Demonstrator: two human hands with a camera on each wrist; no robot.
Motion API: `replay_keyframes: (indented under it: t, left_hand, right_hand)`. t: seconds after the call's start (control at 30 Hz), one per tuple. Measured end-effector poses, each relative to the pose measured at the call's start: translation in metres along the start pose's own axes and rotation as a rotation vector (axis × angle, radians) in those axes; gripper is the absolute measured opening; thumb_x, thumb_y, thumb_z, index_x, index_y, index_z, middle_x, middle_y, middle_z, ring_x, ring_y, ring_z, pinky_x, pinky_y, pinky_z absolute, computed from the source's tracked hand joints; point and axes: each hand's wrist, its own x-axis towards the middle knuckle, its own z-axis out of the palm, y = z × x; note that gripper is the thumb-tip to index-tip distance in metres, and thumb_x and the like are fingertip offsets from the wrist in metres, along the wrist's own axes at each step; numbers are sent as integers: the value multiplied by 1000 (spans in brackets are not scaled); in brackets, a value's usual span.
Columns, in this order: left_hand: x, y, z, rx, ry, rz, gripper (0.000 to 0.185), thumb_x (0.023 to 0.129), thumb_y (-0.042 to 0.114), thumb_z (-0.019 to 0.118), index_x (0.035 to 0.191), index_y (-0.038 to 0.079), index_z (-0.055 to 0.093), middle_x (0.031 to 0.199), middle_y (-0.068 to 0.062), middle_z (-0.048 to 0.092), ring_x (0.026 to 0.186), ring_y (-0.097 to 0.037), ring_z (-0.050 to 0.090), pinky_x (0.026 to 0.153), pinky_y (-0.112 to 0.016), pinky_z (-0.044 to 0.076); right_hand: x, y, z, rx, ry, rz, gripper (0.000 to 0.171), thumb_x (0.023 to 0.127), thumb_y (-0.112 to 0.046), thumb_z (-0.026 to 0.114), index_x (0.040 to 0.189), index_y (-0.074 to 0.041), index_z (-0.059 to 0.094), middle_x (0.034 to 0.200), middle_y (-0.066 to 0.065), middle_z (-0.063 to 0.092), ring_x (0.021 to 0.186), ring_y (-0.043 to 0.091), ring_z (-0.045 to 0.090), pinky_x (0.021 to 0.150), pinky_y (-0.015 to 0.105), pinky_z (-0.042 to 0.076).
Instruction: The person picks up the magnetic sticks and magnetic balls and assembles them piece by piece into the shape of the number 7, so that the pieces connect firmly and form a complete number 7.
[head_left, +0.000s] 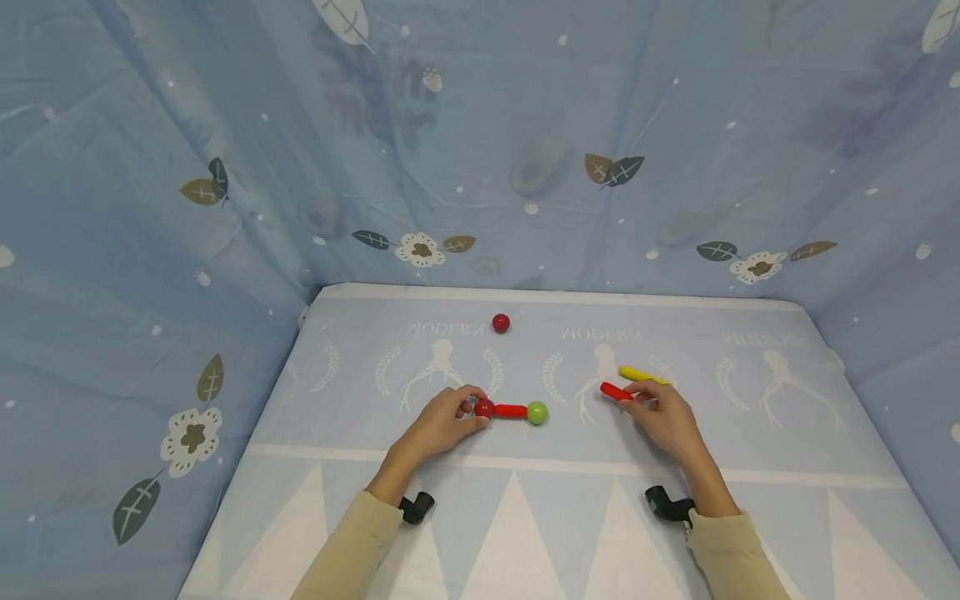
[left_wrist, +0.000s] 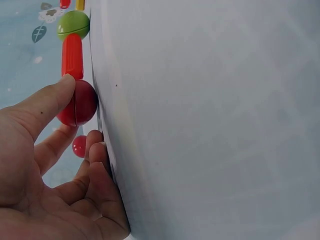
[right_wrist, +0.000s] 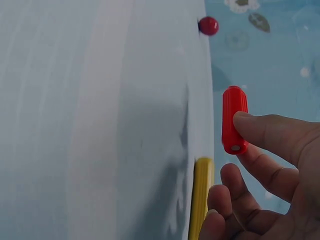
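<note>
Red stick (right_wrist: 228, 120) pinched between thumb and finger, the right hand (head_left: 663, 418) hovers over the table (head_left: 555, 533) near a yellow stick (head_left: 639, 374). The left hand (head_left: 441, 422) pinches a red ball (head_left: 485, 407), which touches one end of a second red stick (head_left: 511, 411), with a green ball (head_left: 537, 412) against its other end. Another red ball (head_left: 501, 322) sits toward the table's far edge, well apart from both hands.

Red balls (head_left: 501, 322), green ball (head_left: 537, 412); red rods (head_left: 511, 412), yellow rod (head_left: 637, 374); your beige sleeves (head_left: 351, 546); blue backdrop (head_left: 487, 100), leaf-and-flower print.
</note>
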Motion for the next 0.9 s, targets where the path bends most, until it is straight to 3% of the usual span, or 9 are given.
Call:
replay_keyframes:
  t: [0.3,0.53,0.9]
  left_hand:
    - [1,0,0,5,1,8,35,91,29,76,123,20,64,93,-2,55,81,-18,49,66,-33,43]
    - [0,1,0,3,-2,-8,36,91,29,76,124,20,64,93,-2,55,81,-18,49,66,-33,43]
    - [-1,3,-1,8,3,-5,33,91,28,76,121,20,64,94,-3,55,81,-18,49,66,-33,42]
  right_hand:
    - [-8,-27,19,15,-43,-105,17,89,-11,76,105,-9,72,95,7,60,74,20,49,62,32,41]
    - [-15,-43,36,40,-106,-140,20,87,-10,77,106,-12,72,97,6,59,77,19,50,65,32,43]
    - [-28,-70,65,89,-227,-266,21,87,-12,78,107,-19,72,97,1,59,82,17,54,72,32,47]
